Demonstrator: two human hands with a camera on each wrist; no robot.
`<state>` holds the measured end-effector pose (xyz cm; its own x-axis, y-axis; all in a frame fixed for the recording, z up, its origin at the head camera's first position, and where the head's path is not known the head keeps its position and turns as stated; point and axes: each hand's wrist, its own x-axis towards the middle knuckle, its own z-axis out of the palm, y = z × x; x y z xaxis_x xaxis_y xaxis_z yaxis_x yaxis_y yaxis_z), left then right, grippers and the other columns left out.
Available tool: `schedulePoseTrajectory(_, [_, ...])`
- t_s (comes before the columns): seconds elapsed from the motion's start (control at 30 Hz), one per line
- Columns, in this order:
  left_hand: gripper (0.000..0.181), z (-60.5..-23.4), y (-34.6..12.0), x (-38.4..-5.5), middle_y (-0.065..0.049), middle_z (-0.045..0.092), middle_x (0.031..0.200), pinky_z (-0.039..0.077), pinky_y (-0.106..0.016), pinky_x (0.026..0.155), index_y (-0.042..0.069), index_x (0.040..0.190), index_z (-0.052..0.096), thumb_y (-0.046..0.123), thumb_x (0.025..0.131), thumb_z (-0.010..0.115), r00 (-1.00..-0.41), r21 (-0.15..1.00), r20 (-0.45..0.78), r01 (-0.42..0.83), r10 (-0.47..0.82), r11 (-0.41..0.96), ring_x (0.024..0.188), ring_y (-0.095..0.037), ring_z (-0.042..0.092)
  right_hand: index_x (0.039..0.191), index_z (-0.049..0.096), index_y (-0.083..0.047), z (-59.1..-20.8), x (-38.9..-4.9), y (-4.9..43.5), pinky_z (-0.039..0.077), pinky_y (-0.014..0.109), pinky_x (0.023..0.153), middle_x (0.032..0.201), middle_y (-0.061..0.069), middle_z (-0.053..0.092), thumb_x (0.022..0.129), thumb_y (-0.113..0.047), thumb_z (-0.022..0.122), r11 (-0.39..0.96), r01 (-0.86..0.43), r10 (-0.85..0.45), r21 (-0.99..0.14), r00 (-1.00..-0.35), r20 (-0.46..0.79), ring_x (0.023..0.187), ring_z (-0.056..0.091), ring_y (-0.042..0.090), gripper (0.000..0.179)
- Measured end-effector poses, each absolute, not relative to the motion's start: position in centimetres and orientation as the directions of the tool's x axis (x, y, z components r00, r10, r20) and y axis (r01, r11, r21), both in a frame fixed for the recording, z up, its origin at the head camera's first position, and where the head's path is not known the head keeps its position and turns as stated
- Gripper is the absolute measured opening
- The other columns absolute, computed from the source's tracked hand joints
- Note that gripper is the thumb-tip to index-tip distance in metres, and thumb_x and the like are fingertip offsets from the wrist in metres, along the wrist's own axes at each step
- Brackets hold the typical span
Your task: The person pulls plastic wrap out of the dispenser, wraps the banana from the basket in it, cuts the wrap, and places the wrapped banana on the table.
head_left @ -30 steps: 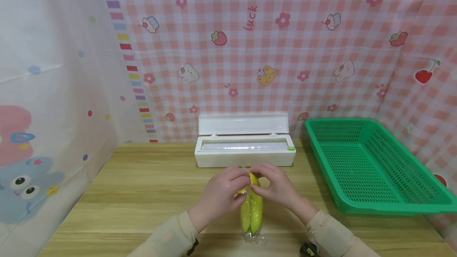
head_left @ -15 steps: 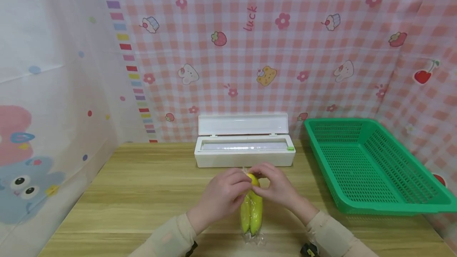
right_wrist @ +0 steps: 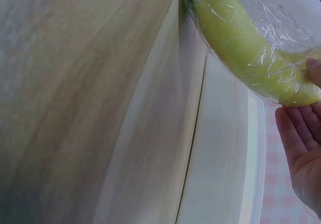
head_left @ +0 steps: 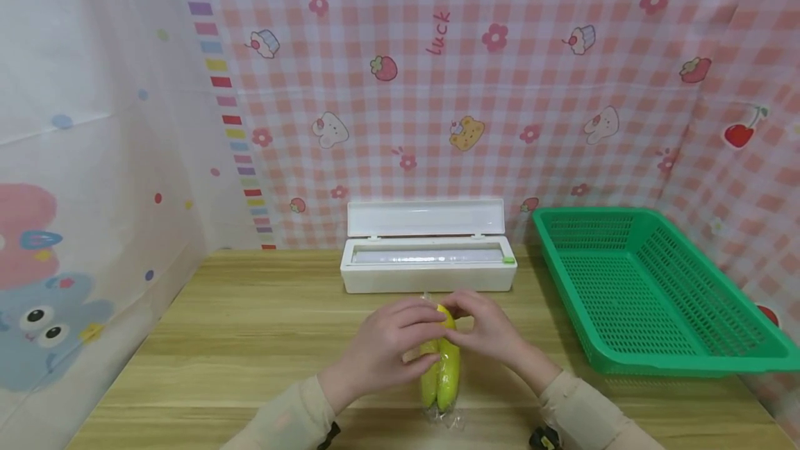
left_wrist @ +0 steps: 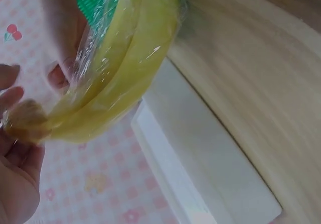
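Two yellow bananas (head_left: 447, 380), wrapped together in clear plastic film, lie side by side in front of me, stem end away. My left hand (head_left: 390, 342) reaches over them from the left, its fingers curled across the stem end and its thumb spread lower down. In the left wrist view, the left hand (left_wrist: 20, 184) is right at the brownish stem end (left_wrist: 27, 121). On the other side, my right hand (head_left: 487, 328) holds the stem end between thumb and fingers. Its fingertips (right_wrist: 287, 117) touch the film in the right wrist view. Loose film (head_left: 451, 419) sticks out past the near tips.
Behind the bananas stands a white cling-film box (head_left: 425, 278), its lid (head_left: 425, 218) raised, a roll inside and a green cutter (head_left: 509, 260) at the right. A green plastic basket (head_left: 631, 297) sits to the right. The wooden table (head_left: 250, 325) meets a patterned cloth (head_left: 400, 110).
My left hand has shifted slightly right over the stem end, and its thumb has spread away from the fingers. The right hand and the bananas stay nearly in place.
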<state>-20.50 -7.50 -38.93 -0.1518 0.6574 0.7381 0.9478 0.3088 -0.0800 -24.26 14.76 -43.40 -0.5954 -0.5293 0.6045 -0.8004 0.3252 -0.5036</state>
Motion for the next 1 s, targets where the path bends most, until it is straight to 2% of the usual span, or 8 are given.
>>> schedulePoseTrajectory(0.07, [0.041,-38.8,-7.9,-20.7,-0.009,0.069,0.114,0.047,-0.031,0.103,0.003,0.111,0.071,0.021,0.076,0.083,-0.163,-0.047,0.75,0.954,0.641,0.297,0.112,-0.025,0.063,0.11,0.068,-0.005,-43.3,-24.1,14.8,0.059,0.029,0.077,0.099,-0.001,0.065,0.074,0.003,0.083,0.331,-0.797,-0.526,-0.505,-0.6,0.603,0.086,0.064,0.013,0.04])
schedulePoseTrajectory(0.17, [0.045,-38.5,-8.6,-21.2,-0.012,0.068,0.118,0.049,-0.034,0.101,-0.001,0.116,0.068,0.031,0.085,0.075,-0.215,0.033,0.767,0.954,0.605,0.297,0.112,-0.026,0.063,0.11,0.068,-0.005,-43.2,-24.0,14.8,0.06,0.03,0.078,0.099,-0.001,0.065,0.075,0.003,0.083,0.339,-0.79,-0.522,-0.51,-0.609,0.597,0.087,0.064,0.013,0.039])
schedulePoseTrajectory(0.3, [0.055,-38.5,-9.5,-21.9,-0.012,0.066,0.123,0.05,-0.039,0.101,0.0,0.123,0.065,0.047,0.097,0.058,-0.335,0.156,0.728,0.93,0.598,0.332,0.115,-0.027,0.061,0.109,0.067,-0.004,-43.1,-23.9,14.7,0.06,0.031,0.078,0.098,0.0,0.066,0.074,0.002,0.083,0.341,-0.787,-0.52,-0.514,-0.613,0.595,0.086,0.063,0.013,0.039])
schedulePoseTrajectory(0.4, [0.065,-38.7,-10.0,-22.2,-0.012,0.064,0.129,0.048,-0.044,0.102,0.001,0.128,0.063,0.057,0.099,0.047,-0.427,0.24,0.657,0.9,0.621,0.364,0.12,-0.028,0.058,0.109,0.067,-0.003,-43.1,-23.9,14.7,0.06,0.03,0.078,0.098,0.001,0.066,0.074,0.002,0.083,0.329,-0.793,-0.523,-0.512,-0.605,0.601,0.086,0.064,0.013,0.039])
schedulePoseTrajectory(0.47, [0.068,-38.9,-10.1,-22.2,-0.012,0.062,0.132,0.047,-0.047,0.103,0.003,0.13,0.062,0.059,0.1,0.042,-0.467,0.288,0.611,0.883,0.639,0.37,0.123,-0.028,0.056,0.109,0.067,-0.003,-43.1,-23.9,14.6,0.06,0.03,0.078,0.098,0.0,0.066,0.074,0.002,0.083,0.323,-0.797,-0.526,-0.51,-0.599,0.604,0.086,0.064,0.013,0.039])
schedulePoseTrajectory(0.77, [0.052,-39.0,-9.9,-22.4,-0.005,0.065,0.129,0.047,-0.046,0.102,0.006,0.132,0.063,0.046,0.103,0.045,-0.534,0.442,0.509,0.835,0.675,0.328,0.119,-0.022,0.058,0.11,0.067,-0.005,-42.9,-23.8,14.5,0.059,0.029,0.078,0.099,-0.002,0.066,0.075,-0.004,0.084,0.334,-0.794,-0.535,-0.507,-0.603,0.592,0.087,0.063,0.01,0.039])
schedulePoseTrajectory(1.0, [0.038,-38.0,-9.7,-22.3,-0.002,0.068,0.123,0.051,-0.04,0.096,0.01,0.129,0.067,0.032,0.1,0.055,-0.61,0.492,0.431,0.777,0.665,0.394,0.112,-0.018,0.061,0.108,0.068,-0.006,-42.6,-23.6,14.2,0.059,0.032,0.076,0.096,-0.003,0.066,0.076,-0.008,0.084,0.39,-0.79,-0.527,-0.474,-0.613,0.588,0.084,0.061,0.01,0.036])
